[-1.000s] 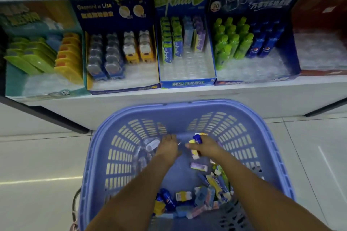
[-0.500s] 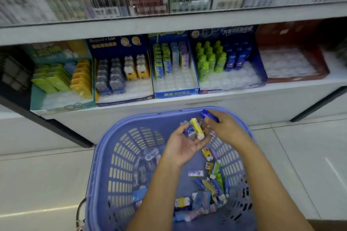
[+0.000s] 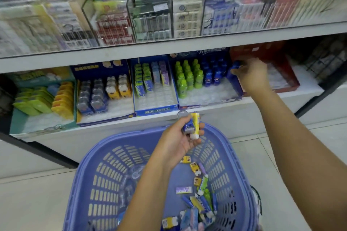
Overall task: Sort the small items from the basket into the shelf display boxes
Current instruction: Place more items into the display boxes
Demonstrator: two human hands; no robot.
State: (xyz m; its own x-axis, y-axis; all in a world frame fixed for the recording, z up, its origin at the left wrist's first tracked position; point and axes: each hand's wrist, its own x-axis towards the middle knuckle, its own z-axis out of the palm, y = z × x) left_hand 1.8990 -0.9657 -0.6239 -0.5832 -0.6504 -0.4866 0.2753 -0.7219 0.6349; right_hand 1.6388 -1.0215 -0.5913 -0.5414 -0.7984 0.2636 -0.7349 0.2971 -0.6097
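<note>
A purple plastic basket stands on the floor below me with several small items loose in its bottom. Over its far rim my left hand is closed on a few small items, one blue and grey, one yellow and white. My right hand is stretched to the lower shelf and holds a small blue bottle above the right end of the blue display box that holds green and blue bottles.
Along the lower shelf stand a teal box, a dark blue box, a blue box and a red box. The upper shelf carries clear cases of packets. Pale floor tiles surround the basket.
My right hand has gone from the basket up to the bottle box with the blue bottle. My left hand has risen, holding its items. The view has tilted upward.
</note>
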